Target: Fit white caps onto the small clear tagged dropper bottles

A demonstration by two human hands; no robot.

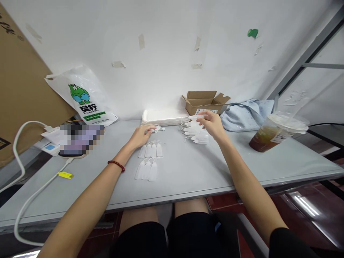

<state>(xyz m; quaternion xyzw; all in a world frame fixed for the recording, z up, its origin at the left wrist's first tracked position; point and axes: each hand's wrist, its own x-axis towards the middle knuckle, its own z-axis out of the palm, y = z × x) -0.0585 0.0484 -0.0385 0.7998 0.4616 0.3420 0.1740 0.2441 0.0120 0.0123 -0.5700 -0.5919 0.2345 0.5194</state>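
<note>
My left hand (pixel 141 136) rests low over the table, its fingers bent and slightly apart, the tips at a small heap of tiny white plastic pieces (pixel 158 128). In my right hand (pixel 213 124), thumb and fingers pinch a translucent white plastic tag (pixel 196 116), held flat above a pile of similar tags (pixel 200 137) with thin strings. Between my forearms and nearer to me, more translucent tags lie in two neat rows, a far row (pixel 151 150) and a near row (pixel 146 171), their string loops pointing away from me.
Behind my hands is a stack of white trays (pixel 163 116) against the wall. An open cardboard box (pixel 201 102), a light blue cloth bag (pixel 244 114) and a drink cup (pixel 276 132) stand right. At left are a phone (pixel 83 139), white cables (pixel 34 197) and a plastic bag (pixel 83 95).
</note>
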